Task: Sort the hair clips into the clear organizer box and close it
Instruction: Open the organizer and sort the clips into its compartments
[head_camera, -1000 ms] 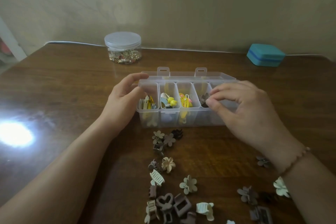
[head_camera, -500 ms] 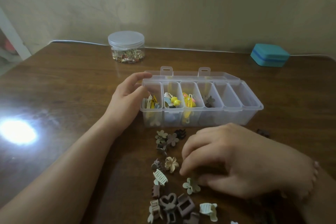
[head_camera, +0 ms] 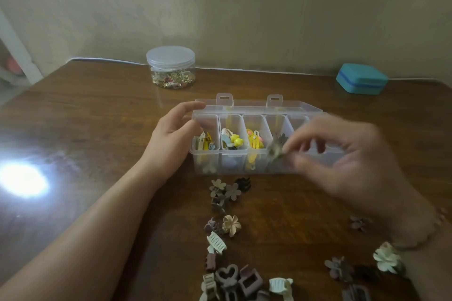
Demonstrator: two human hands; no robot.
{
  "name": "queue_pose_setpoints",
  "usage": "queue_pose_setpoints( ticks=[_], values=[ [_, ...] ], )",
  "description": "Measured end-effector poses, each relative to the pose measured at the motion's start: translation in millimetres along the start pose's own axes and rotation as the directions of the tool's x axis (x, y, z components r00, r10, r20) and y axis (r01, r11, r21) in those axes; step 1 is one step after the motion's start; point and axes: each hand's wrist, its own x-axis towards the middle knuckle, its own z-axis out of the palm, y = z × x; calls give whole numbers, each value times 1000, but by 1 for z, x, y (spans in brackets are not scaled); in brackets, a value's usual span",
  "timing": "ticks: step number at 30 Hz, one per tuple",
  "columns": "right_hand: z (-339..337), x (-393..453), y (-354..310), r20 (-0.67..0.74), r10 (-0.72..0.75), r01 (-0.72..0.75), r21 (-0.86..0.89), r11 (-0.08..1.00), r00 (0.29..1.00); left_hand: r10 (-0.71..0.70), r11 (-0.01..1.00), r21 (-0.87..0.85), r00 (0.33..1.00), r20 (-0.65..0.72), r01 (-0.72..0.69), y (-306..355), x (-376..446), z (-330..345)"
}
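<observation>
The clear organizer box (head_camera: 254,154) stands open at the table's middle, its lid folded back. Its three left compartments hold colourful clips; the fourth holds a dark flower clip. My left hand (head_camera: 171,137) rests against the box's left end, fingers curled on the corner. My right hand (head_camera: 342,151), blurred by motion, pinches a greenish flower clip (head_camera: 275,150) above the front rim of the fourth compartment. Loose clips lie in front of the box: a flower cluster (head_camera: 225,190), a cream flower (head_camera: 231,225), a pale claw clip (head_camera: 216,243) and a heart clip (head_camera: 227,275).
A lidded clear jar (head_camera: 171,67) of small gold pieces stands at the back left. A teal case (head_camera: 362,78) sits at the back right beside a white cable. A bright glare spot (head_camera: 22,179) lies on the wooden table at the left. More clips (head_camera: 387,259) lie by my right wrist.
My right hand picked a greenish flower clip off the table in front of the box and lifted it up to the fourth compartment. My left hand stayed on the box's left end.
</observation>
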Motion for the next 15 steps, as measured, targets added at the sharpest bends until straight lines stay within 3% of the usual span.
queue_pose_setpoints(
  ticks=[2,3,4,7,12,15],
  values=[
    [2,4,5,-272,79,-98,-57,994,959,3,1000,-1,1000,-2,-3,0,0,0],
    [3,7,9,-334,128,-161,-73,984,934,4,1000,-4,1000,-1,-4,0,0,0],
    [5,10,15,-338,181,-227,-104,968,924,7,1000,-9,1000,1,-7,0,0,0],
    [11,12,34,-179,312,-353,-296,887,933,10,1000,-18,1000,6,-10,1,-1,0],
    [5,9,28,-173,201,-241,-251,937,964,2,1000,-7,1000,-6,-2,-1,0,0],
    [4,8,22,-61,103,-114,-212,971,993,-6,1000,-1,1000,-10,6,-1,0,-1]
  ],
)
